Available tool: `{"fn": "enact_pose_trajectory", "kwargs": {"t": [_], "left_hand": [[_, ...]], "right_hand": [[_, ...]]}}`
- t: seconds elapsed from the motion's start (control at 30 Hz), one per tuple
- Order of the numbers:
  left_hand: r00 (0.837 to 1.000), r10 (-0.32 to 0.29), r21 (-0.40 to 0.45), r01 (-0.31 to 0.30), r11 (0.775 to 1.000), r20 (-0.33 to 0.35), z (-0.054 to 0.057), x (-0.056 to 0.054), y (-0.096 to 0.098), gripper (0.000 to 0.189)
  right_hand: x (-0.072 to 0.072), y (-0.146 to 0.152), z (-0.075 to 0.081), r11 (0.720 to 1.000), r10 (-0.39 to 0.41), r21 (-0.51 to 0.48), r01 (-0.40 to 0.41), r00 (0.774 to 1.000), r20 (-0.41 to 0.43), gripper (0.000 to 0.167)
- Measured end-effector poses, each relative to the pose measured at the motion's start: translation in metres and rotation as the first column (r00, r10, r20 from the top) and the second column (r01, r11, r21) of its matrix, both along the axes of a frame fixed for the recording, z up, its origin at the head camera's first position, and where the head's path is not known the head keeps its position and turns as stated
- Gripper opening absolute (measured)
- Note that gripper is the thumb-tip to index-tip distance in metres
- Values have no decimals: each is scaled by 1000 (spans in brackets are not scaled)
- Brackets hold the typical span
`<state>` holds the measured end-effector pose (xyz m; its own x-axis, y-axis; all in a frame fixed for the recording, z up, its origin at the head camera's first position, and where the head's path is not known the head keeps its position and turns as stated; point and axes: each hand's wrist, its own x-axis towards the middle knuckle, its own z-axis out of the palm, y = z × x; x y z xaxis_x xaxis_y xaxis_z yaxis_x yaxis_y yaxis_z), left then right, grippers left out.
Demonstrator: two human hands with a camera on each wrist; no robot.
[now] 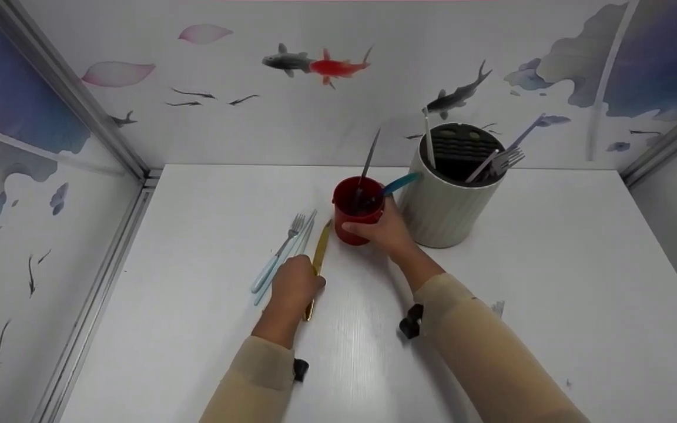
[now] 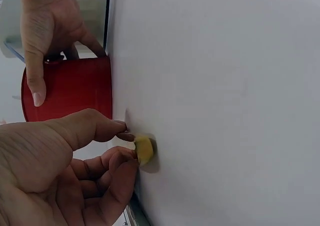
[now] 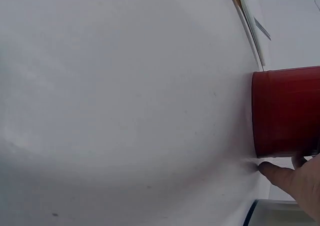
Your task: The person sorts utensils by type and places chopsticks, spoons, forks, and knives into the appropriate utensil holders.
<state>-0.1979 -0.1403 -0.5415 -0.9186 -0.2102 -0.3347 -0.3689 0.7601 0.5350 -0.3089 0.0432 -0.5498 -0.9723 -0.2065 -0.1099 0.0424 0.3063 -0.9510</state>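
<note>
My left hand (image 1: 296, 282) pinches a gold table knife (image 1: 321, 249) between thumb and fingers; the knife lies on or just above the table, its tip near the cup. In the left wrist view the knife's yellow end shows at the fingertips. My right hand (image 1: 388, 232) grips a red cup (image 1: 347, 232) from its right side, thumb across the front. The cup stands upright, holding a grey slender utensil (image 1: 369, 154) and a blue-handled utensil (image 1: 400, 184) whose lower ends are hidden. Left of my left hand lie a fork (image 1: 295, 226) and other light-blue-handled cutlery (image 1: 268, 288).
A tall cream utensil holder (image 1: 441, 217) stands right behind my right hand, with a white fork (image 1: 509, 160) and other handles sticking out. The white table (image 1: 180, 329) meets a printed wall (image 1: 227, 135) at the back and another at the left.
</note>
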Motion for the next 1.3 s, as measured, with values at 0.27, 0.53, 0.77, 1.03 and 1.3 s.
{"fn": "enact_pose_trajectory", "kwargs": {"t": [0.27, 0.53, 0.77, 1.03, 1.3], "left_hand": [[1000, -9, -13, 9, 1000, 17, 0, -1, 1, 19], [999, -52, -64, 51, 997, -14, 1, -1, 0, 16], [1000, -31, -32, 31, 999, -4, -1, -1, 0, 15], [998, -27, -58, 23, 998, -58, -6, 0, 3, 10], [995, -22, -66, 15, 998, -97, -9, 0, 2, 9]], "right_hand": [[-3, 2, -2, 1000, -1, 26, 1, 1000, -29, 102], [-5, 6, -5, 999, 31, 28, -28, 996, -88, 100], [-6, 8, -5, 999, 39, 32, -37, 997, -65, 102], [-4, 8, -3, 998, 55, 4, -55, 997, -47, 104], [-5, 9, -3, 999, 43, 12, -43, 999, -18, 106]]}}
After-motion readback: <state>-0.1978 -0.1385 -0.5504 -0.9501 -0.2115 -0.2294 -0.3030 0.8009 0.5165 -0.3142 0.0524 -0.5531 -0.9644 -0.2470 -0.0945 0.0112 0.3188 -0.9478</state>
